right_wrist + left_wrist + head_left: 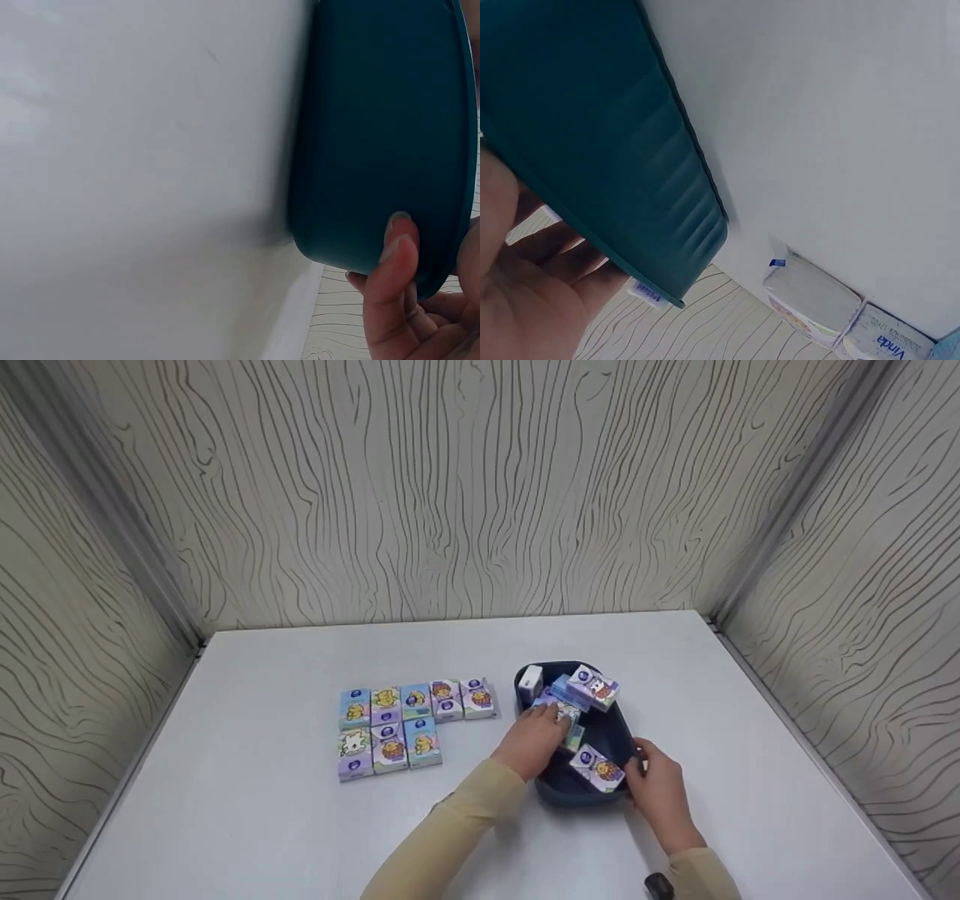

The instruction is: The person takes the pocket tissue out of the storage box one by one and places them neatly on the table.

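Observation:
A dark blue-green plastic basin [574, 799] stands on the table, with several small tissue packs lying loosely inside. My left hand [534, 739] reaches over the basin's near-left rim, fingers on a blue-and-purple tissue pack [568, 714]; whether they pinch it is hidden. In the left wrist view, the left hand [544, 289] has its fingers passing behind the basin's wall [630, 165]. My right hand [658, 787] grips the basin's right rim. The right wrist view shows fingers [397, 270] of that hand against the outer wall. Another tissue pack [598, 769] lies at the basin's near end.
Left of the basin, several tissue packs [390, 748] lie side by side in two rows on the white table [262, 825]. A purple pack [592, 688] leans over the basin's far-right rim. Wood-patterned panels [450, 495] enclose the table's back and sides.

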`<state>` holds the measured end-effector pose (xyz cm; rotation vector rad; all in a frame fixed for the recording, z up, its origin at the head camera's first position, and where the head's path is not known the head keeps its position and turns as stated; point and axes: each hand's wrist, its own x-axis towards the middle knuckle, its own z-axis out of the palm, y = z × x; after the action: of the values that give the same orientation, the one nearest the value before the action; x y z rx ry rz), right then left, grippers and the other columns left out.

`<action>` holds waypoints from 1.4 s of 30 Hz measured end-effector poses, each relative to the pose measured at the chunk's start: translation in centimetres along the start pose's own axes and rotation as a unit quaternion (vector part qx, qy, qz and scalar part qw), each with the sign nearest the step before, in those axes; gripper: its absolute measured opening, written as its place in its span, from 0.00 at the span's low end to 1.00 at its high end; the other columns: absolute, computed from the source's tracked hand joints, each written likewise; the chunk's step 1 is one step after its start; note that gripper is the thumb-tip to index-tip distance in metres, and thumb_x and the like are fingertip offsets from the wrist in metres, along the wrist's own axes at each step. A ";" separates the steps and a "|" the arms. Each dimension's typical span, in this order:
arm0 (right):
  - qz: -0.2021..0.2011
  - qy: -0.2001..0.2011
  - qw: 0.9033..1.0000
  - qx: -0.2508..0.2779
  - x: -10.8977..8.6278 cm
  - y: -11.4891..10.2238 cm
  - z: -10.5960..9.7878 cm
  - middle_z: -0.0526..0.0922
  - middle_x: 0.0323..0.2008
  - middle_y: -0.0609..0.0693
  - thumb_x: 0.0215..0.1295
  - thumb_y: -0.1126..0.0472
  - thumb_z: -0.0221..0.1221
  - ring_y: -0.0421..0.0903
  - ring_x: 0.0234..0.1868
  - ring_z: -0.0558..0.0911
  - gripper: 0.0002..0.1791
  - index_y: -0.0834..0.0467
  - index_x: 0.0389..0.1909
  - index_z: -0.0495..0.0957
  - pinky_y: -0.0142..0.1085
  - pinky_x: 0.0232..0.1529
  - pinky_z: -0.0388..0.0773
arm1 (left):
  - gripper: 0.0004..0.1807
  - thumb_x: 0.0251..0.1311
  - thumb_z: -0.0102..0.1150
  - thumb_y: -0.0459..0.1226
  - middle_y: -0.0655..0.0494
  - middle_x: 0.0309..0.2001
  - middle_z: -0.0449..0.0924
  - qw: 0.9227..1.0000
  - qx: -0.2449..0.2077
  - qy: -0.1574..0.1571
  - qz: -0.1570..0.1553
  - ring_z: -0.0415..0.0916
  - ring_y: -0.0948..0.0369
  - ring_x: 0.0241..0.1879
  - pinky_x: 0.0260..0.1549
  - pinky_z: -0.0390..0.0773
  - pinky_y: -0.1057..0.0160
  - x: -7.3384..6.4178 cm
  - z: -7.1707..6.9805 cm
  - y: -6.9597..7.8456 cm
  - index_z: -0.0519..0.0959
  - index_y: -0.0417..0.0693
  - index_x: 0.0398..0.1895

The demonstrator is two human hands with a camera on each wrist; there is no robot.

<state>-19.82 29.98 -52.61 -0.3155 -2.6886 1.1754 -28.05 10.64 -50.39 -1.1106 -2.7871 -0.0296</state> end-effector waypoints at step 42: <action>0.005 -0.004 1.000 0.005 0.0 0.0 0.0 0.77 0.46 0.67 0.66 0.68 0.48 0.44 0.20 0.77 0.21 0.68 0.60 0.68 0.35 0.15 0.77 | 0.31 0.54 0.68 0.42 0.47 0.63 0.65 0.998 -0.054 0.018 -0.024 0.61 0.52 0.64 0.65 0.61 0.56 -1.7 -3.0 2.1 0.71 0.57 0.62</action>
<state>-19.83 30.02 -52.60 -0.3235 -2.6900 1.1945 -24.99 10.84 -47.74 -1.0546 -2.8088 -0.2073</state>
